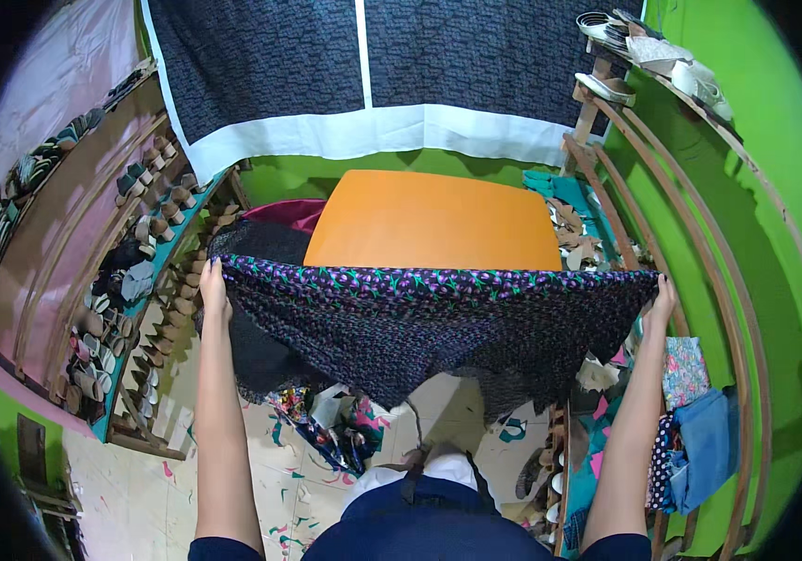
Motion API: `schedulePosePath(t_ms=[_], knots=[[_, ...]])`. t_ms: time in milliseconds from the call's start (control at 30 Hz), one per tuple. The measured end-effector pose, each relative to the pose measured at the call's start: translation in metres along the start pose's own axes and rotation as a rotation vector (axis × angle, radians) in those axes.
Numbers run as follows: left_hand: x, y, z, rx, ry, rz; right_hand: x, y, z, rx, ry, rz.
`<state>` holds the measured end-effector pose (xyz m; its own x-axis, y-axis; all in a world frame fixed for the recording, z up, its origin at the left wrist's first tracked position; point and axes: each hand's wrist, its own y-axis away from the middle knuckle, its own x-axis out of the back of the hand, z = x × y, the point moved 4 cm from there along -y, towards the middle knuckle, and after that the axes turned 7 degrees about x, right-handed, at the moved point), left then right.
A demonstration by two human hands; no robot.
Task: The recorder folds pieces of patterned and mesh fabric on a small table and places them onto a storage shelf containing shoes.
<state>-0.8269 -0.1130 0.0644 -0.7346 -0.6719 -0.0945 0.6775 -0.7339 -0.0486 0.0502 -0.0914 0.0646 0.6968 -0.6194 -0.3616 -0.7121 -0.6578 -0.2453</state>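
A dark fabric [419, 318] with a purple and green floral pattern along its top hangs stretched between my two hands, its lower edge drooping in front of me. My left hand [215, 288] pinches the fabric's upper left corner. At the upper right corner, my right hand [663, 297] grips it with closed fingers. Both arms reach forward, well apart. Just beyond the fabric stands an orange tabletop [433, 220], its near edge hidden by the cloth. More black cloth [265, 245] lies at the tabletop's left side, beside a maroon piece [293, 215].
Wooden racks with shoe lasts [153, 234] line the left side. On the right are wooden rails [691, 215] with folded blue cloth [705, 435] over them. A bundle of colourful fabric [331, 430] and scraps lie on the tiled floor [223, 467]. A dark curtain [270, 56] hangs behind.
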Motion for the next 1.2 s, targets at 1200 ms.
schedulePosePath(t_ms=[1200], knots=[[-0.520,-0.411,-0.066,-0.274,-0.656,0.070,-0.361,-0.427,0.286,0.385,0.940,-0.033]])
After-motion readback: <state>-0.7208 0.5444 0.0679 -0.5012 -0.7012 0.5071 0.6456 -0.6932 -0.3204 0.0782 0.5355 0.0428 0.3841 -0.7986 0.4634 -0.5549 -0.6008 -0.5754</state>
